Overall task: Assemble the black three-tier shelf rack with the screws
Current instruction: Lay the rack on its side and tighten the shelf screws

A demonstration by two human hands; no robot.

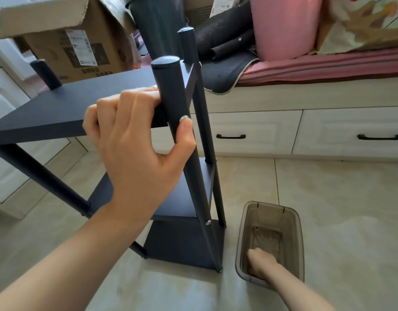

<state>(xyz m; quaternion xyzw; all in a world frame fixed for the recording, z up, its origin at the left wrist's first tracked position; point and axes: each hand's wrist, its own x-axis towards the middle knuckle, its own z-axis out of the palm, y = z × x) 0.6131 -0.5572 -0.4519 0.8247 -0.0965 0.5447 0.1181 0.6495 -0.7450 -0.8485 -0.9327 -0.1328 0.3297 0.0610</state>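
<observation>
The black three-tier rack [58,108] stands upright on the tiled floor. My left hand [135,135] grips the front edge of its top shelf, with the thumb pressed on the near post [171,90] just below a silver screw head [184,118]. Another screw head [208,222] shows lower on the same post, at the middle shelf. My right hand [260,262] reaches down into a translucent grey plastic bin [269,241] on the floor to the right of the rack. Its fingers are hidden inside, so I cannot tell what they hold.
A cardboard box [65,46] stands behind the rack at the left. A white drawer bench [305,131] with black handles runs along the back, with a pink cushion [328,63], a pink roll [283,25] and dark mats on top. White cabinets line the left side.
</observation>
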